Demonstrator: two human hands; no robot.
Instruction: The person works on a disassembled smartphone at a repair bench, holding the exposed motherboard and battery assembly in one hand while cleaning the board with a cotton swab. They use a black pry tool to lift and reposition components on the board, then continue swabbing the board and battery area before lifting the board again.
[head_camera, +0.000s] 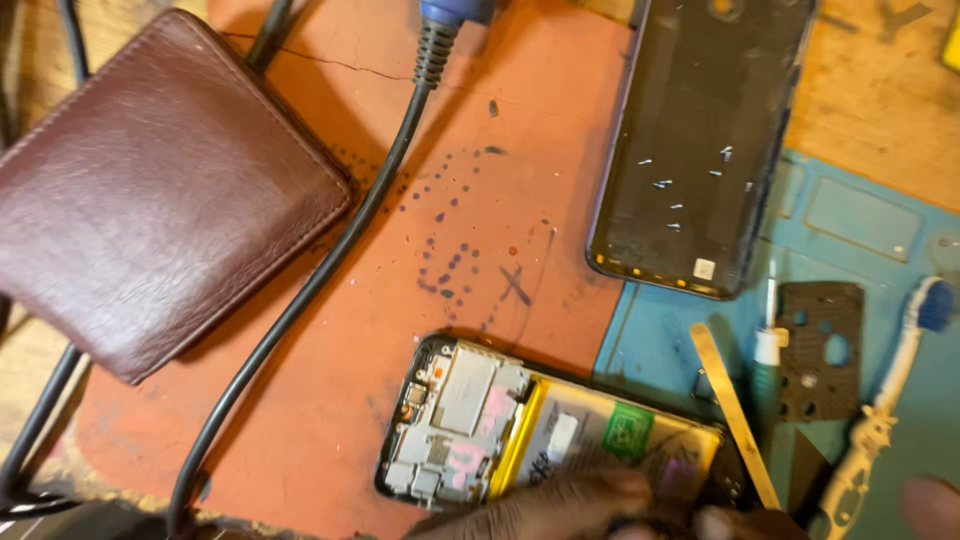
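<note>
Resting flat on opened phone (520, 425): left hand (560, 505), fingers spread, grip open; right fingertip (930, 500) only, grip unclear.

Warm, even light, soft focus throughout.
Sheen glints on the brown wallet (150, 190); soft shadows hug the black cable (300, 300); bottom-edge fingers (560, 500) blur.

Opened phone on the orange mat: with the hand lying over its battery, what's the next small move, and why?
Probably lift the battery's lower edge. The opened phone lies back-off with board and battery exposed, its back cover set aside holding loose screws. A hand already rests on the battery. The flat yellow pry stick lies just beside it, handy for this.
</note>
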